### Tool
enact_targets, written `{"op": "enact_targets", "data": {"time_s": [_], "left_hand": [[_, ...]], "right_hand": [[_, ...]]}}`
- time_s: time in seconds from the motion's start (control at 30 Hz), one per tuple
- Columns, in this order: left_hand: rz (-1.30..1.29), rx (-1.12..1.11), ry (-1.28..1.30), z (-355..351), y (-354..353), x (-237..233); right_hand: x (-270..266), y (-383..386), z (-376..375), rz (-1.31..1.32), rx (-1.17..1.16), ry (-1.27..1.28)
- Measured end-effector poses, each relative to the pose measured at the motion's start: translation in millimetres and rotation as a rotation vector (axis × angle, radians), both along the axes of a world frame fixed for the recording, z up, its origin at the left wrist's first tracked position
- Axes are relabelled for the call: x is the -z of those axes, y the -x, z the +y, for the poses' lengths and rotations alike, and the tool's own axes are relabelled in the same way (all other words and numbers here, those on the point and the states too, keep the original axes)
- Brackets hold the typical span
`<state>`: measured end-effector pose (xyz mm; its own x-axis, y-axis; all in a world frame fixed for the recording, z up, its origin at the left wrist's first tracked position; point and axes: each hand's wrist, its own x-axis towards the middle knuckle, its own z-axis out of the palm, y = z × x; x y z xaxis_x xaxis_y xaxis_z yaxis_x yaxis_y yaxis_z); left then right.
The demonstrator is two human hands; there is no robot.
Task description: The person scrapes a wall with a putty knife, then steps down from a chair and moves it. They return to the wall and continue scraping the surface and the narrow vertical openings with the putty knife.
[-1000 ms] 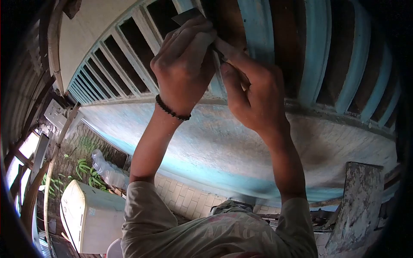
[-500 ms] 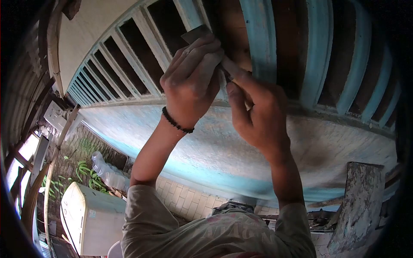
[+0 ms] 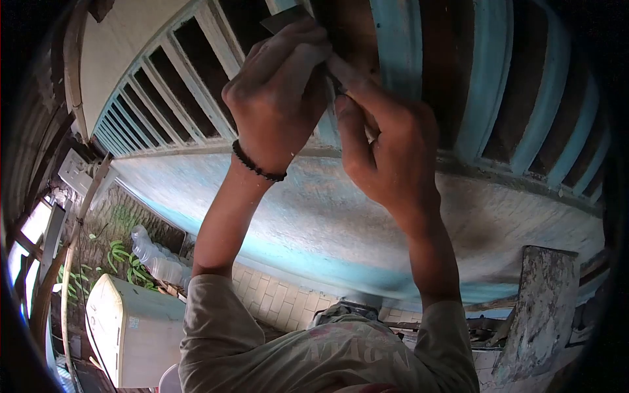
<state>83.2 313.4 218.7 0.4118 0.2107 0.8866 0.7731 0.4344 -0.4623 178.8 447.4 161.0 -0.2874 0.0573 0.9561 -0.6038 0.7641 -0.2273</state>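
- Left hand (image 3: 278,88) (dark beaded bracelet (image 3: 257,166) at the wrist): grasping flat dark piece (image 3: 283,20).
- Right hand (image 3: 396,144): curled, beside left fingers; grip hidden, cannot tell.
- Flat dark piece: at left fingertips, before blue slats (image 3: 401,49).

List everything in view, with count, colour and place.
Flat tool: one, dark grey, upper centre
Bars: many, mostly blue, across top
Wall: one, whitish and blue, centre
Board: one, mottled grey, lower right
Box: one, off-white, lower left
Containers: several, clear, above box
Plants: several, green, left
Pole: one, tan, far left
Paving: one stretch, tan, below wall
Bracelet: one, black, left wrist
Shirt: one, greyish, bottom
Left hand: one, on tool
Right hand: one, on tool
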Motion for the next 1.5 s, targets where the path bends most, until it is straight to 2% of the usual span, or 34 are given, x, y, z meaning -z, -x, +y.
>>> {"op": "enact_targets", "data": {"time_s": [0.17, 0.37, 0.57, 0.63, 0.73, 0.83, 0.97, 1.13, 1.33, 1.47, 1.5], "left_hand": [[-0.035, -0.010, -0.003, 1, -7, 16], [-0.049, 0.011, -0.029, 3, -3, 7], [-0.065, 0.003, 0.016, -1, -5, 39], [-0.092, 0.002, 0.012, -1, -9, 33], [-0.075, 0.026, -0.014, 0, -2, 17], [-0.091, 0.034, -0.029, 2, -4, 22], [-0.110, 0.041, -0.012, -1, -3, 48], [-0.122, 0.084, -0.055, 2, -1, 31], [-0.079, 0.084, -0.057, 1, 6, 41], [-0.101, 0.152, -0.080, 4, 9, 21], [-0.035, 0.161, -0.089, 5, 15, 18]], "right_hand": [[16, -2, -2, -0.023, 0.064, -0.016], [10, 5, 1, 0.013, 0.043, -0.031], [36, -4, -2, -0.065, 0.129, -0.067], [36, -5, -3, -0.073, 0.137, -0.067], [23, 12, -3, 0.073, 0.112, -0.063], [13, -10, -10, -0.071, 0.128, -0.010], [39, -15, -15, -0.125, 0.212, -0.033], [23, -13, -21, -0.115, 0.237, -0.028], [41, -6, -25, -0.115, 0.252, -0.014], [21, -5, -25, -0.068, 0.259, -0.031], [18, -5, -25, -0.054, 0.250, -0.025]]}}
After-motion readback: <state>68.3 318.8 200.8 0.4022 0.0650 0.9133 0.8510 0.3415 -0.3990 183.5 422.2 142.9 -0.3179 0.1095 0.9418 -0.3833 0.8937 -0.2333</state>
